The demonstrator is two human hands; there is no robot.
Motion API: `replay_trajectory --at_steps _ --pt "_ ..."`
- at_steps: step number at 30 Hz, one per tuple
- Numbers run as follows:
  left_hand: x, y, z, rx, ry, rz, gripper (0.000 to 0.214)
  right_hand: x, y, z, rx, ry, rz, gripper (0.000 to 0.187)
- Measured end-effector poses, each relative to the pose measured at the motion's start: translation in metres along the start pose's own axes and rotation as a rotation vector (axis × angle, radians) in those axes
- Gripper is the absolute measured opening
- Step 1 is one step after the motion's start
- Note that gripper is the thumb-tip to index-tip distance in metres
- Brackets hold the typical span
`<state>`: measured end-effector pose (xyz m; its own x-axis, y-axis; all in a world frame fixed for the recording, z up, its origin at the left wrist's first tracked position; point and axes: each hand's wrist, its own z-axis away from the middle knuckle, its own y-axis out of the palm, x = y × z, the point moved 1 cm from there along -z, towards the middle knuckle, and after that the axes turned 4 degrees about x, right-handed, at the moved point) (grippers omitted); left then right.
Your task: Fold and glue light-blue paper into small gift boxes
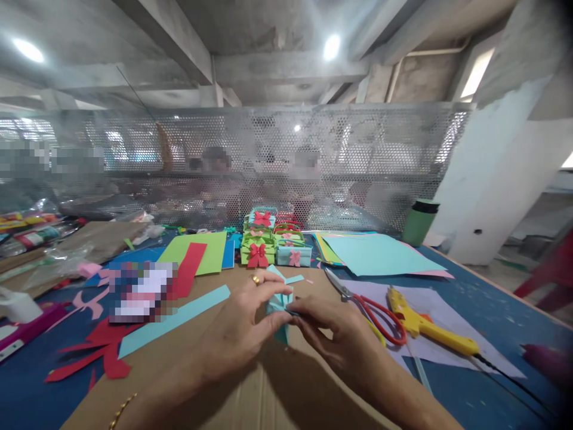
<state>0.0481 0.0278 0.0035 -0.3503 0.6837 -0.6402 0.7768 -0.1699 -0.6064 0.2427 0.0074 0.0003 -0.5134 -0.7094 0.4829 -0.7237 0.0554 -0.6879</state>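
My left hand and my right hand meet over a brown cardboard sheet and both pinch a small folded light-blue paper piece. The fingers of each hand are closed on it. A ring sits on a left finger. A long light-blue paper strip lies left of my left hand. Red-handled scissors and a yellow glue gun lie just right of my right hand.
Several small paper boxes with bows stand at the back centre. Green, red and light-blue paper sheets lie around them. Red paper cut-outs lie at the left. A green cup stands by a perforated metal screen; people sit behind it.
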Motion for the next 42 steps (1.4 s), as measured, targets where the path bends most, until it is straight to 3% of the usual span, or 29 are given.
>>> replay_trajectory --at_steps 7,12,42 --pt "0.000 -0.002 -0.002 0.021 0.000 -0.013 0.026 -0.002 0.004 0.004 -0.041 -0.051 0.079 0.024" --pt "0.001 -0.002 -0.003 0.017 0.009 -0.009 0.025 0.003 0.001 0.002 0.005 0.004 0.045 0.018" --pt "0.004 -0.004 0.000 0.066 0.014 -0.069 0.029 0.005 -0.001 0.002 0.067 -0.044 0.013 0.030"
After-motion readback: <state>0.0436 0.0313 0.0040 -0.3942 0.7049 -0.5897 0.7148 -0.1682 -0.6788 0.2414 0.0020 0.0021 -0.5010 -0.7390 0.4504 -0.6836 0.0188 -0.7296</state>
